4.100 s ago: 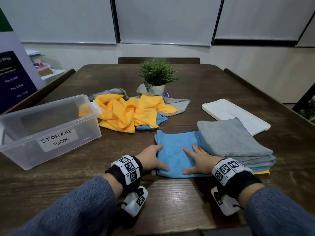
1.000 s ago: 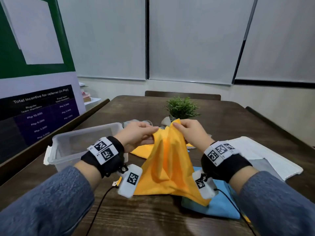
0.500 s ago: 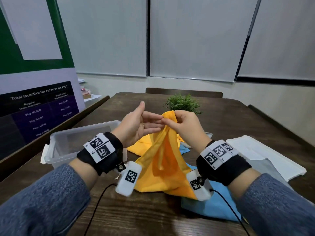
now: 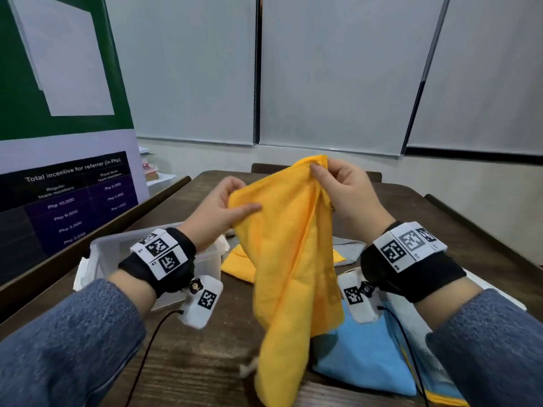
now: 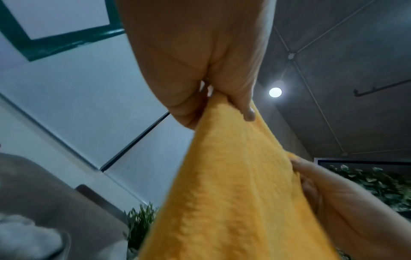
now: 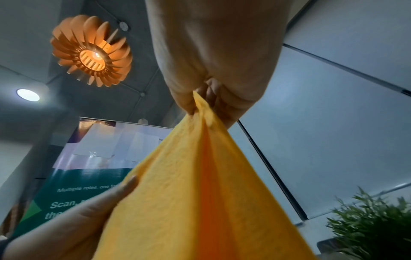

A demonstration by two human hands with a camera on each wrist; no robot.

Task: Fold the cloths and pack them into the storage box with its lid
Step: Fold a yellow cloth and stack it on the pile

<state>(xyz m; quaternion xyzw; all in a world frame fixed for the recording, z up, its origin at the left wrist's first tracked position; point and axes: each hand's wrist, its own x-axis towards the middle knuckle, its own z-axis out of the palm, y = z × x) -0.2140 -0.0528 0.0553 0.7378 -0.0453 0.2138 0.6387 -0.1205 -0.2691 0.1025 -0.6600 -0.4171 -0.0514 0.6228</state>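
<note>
Blue-grey knit sleeves, black wristbands with white square-code tags, white tagged camera pods, black cables.

Left hand pinches yellow cloth; right hand alongside.

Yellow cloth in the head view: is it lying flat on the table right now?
No: the yellow cloth hangs in the air, pinched along its top edge by the left hand and the right hand.
</note>
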